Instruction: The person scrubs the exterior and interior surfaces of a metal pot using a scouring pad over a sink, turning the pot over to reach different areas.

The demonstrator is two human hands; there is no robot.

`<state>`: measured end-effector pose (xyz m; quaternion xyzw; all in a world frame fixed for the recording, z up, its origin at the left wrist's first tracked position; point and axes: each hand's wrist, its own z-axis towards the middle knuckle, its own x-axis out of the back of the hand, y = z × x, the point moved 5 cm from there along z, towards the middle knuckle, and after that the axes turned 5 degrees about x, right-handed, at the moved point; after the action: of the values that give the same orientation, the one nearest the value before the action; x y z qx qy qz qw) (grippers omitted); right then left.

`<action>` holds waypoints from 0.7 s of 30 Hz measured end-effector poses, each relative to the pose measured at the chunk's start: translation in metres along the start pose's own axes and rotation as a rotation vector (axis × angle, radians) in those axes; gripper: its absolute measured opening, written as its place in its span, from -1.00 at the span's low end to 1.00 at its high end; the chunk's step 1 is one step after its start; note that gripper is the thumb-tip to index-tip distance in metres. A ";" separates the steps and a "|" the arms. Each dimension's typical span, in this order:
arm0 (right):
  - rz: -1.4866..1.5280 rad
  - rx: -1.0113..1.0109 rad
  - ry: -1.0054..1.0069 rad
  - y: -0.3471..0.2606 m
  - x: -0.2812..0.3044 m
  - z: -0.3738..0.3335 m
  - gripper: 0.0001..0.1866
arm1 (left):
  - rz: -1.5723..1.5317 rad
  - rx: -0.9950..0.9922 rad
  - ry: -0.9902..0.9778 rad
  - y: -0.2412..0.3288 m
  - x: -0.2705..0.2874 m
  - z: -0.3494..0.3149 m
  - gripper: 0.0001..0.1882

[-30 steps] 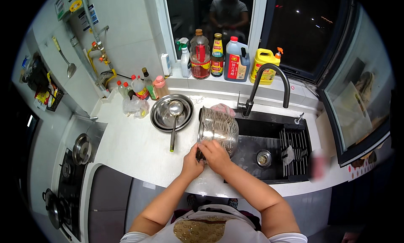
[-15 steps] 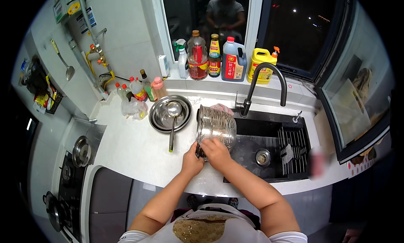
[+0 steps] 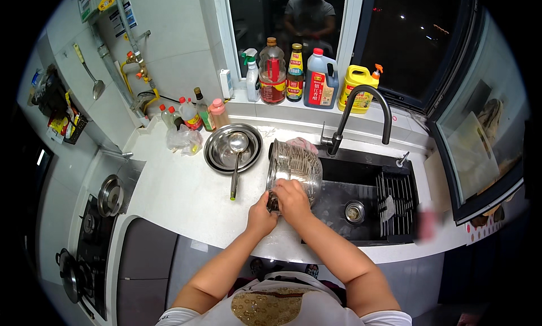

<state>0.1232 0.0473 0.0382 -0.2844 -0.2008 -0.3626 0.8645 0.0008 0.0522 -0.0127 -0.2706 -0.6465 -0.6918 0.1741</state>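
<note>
A shiny stainless steel pot [image 3: 305,166] lies tipped on its side, on the counter beside the sink's left edge. My left hand [image 3: 262,217] is closed at the pot's near left rim, by a dark part that looks like a handle. Just to its right, my right hand [image 3: 292,199] is closed on the same near side, its fingers bent over the metal. The fingertips meet there and partly hide what they grip. To the left, a ladle [image 3: 237,143] rests in nested metal bowls [image 3: 211,156], its handle hanging over the near rim.
The black sink [image 3: 339,216] has a drain, a rack [image 3: 390,204] and a dark faucet [image 3: 389,120] arching over it. A pink cloth [image 3: 303,143] lies behind the pot. Bottles [image 3: 272,72] line the windowsill; others [image 3: 192,116] stand back left. An open window [image 3: 480,139] juts in at right.
My view has shifted slightly, so the scene sits a little further right. Both hands stay at the pot's near rim, with only small finger movement. The pot keeps its tipped pose.
</note>
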 end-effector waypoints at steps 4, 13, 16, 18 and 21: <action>0.005 -0.100 0.059 0.017 0.008 0.009 -0.82 | -0.002 -0.070 0.035 -0.014 -0.005 -0.001 -0.32; -0.032 -0.118 0.151 0.025 0.012 0.007 -0.75 | -0.013 -0.029 0.028 -0.007 -0.002 -0.001 -0.33; -0.008 0.065 -0.020 -0.003 0.007 -0.007 -0.77 | -0.011 -0.042 0.043 -0.012 -0.005 -0.003 -0.34; 0.028 0.129 -0.105 -0.007 0.005 -0.012 -0.76 | -0.013 -0.055 0.036 -0.013 -0.003 -0.003 -0.34; -0.057 -0.074 0.070 0.034 0.017 -0.002 -0.71 | 0.005 -0.026 0.007 -0.006 0.000 0.000 -0.34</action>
<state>0.1598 0.0572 0.0343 -0.2976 -0.1649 -0.4038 0.8492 -0.0026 0.0526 -0.0177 -0.2720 -0.6362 -0.7006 0.1745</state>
